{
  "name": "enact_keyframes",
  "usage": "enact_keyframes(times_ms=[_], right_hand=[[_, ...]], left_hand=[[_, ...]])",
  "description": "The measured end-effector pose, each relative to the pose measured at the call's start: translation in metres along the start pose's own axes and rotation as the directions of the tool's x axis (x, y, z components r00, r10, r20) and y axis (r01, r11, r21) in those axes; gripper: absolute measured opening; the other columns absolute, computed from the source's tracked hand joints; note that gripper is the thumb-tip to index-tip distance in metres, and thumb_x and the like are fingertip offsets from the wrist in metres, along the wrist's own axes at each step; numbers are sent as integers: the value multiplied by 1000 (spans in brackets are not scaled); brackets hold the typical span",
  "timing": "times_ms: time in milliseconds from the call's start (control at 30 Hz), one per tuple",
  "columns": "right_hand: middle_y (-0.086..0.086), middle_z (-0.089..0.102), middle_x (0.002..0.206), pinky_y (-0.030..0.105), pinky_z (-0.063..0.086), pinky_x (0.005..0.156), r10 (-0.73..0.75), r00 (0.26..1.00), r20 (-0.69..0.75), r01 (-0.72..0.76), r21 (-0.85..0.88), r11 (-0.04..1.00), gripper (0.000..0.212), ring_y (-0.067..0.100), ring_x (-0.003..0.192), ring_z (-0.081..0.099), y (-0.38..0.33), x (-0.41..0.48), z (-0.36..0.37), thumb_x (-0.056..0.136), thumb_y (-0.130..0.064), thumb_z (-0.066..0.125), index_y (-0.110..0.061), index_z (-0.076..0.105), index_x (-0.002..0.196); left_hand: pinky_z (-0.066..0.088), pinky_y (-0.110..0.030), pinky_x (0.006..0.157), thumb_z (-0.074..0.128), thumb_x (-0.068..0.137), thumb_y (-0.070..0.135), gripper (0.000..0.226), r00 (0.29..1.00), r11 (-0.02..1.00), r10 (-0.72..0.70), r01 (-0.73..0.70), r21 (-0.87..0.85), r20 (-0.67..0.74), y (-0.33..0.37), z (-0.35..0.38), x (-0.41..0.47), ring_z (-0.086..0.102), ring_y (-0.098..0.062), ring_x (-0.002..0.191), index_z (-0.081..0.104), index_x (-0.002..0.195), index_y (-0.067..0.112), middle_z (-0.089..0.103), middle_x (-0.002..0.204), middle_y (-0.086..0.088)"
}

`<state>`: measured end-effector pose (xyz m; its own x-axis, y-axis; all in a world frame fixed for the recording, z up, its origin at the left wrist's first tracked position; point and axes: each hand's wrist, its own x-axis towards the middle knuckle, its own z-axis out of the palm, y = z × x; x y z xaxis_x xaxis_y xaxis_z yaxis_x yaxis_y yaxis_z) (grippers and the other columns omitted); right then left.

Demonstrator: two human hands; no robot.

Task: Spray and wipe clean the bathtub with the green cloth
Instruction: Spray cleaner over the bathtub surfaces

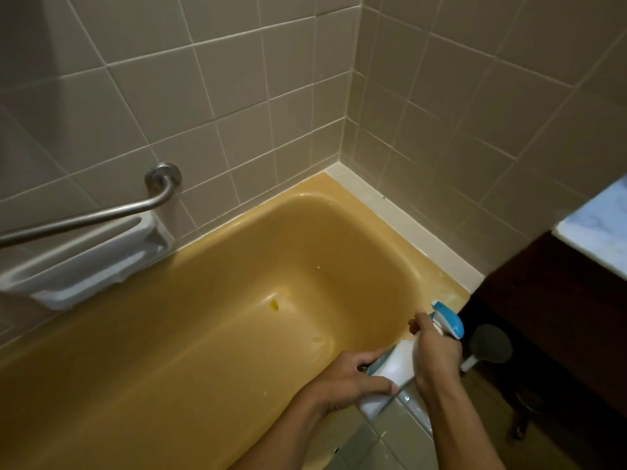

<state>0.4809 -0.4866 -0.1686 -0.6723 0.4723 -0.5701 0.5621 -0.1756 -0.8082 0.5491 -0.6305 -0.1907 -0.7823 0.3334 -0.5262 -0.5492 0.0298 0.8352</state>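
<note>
Beige tiled walls close round the yellow bathtub (203, 317). At its near right corner the spray bottle (397, 364) is tilted over the rim, the right grip (437, 354) grasping its trigger neck and the left grip (342, 381) grasping its base. Best aim into the basin and squeeze evenly. No green cloth shows.

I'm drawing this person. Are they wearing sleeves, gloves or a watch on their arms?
No. The left hand and the right hand are bare, with no gloves, rings or watch that I can see. No sleeves show either, as far up as the picture reaches.
</note>
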Motion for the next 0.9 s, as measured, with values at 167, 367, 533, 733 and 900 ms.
enact_keyframes(times_ms=[167,367,533,733,900], right_hand=[[20,71,94,39,52,75,1,999,-38,1,56,998,13,23,76,63,4,-2,-38,91,-23,72,-11,67,91],[12,75,95,44,57,79,-7,1000,-29,8,65,998,33,27,82,71,12,0,-57,84,-30,78,-7,69,105],[6,74,85,45,56,80,-9,1000,-6,10,109,994,27,25,78,68,22,-8,-59,85,-31,76,-8,72,99],[6,73,89,43,55,79,-47,998,52,39,142,989,15,18,77,66,38,-31,-48,91,-26,75,-12,70,93],[8,74,90,46,55,80,-51,977,208,33,87,996,19,21,79,68,42,-65,-29,90,-32,77,-14,71,92]], left_hand=[[54,-26,98,84,72,34,65,998,999,3,-6,48,63,-1,29,-6,66,-12,120,67,135,41,70,132,14],[53,-18,88,83,81,25,65,996,997,22,-28,68,83,0,41,-15,64,-8,120,62,141,38,65,136,19],[53,-20,95,85,79,30,73,996,993,34,-42,114,77,-10,36,-24,60,-9,125,57,147,36,61,141,20],[53,-21,98,85,78,30,73,997,991,51,-58,120,62,-24,20,-43,61,-9,125,58,146,36,64,138,18],[55,-28,102,86,81,27,73,997,993,66,-69,94,34,-38,-5,-72,62,-8,123,56,147,38,65,138,16]])
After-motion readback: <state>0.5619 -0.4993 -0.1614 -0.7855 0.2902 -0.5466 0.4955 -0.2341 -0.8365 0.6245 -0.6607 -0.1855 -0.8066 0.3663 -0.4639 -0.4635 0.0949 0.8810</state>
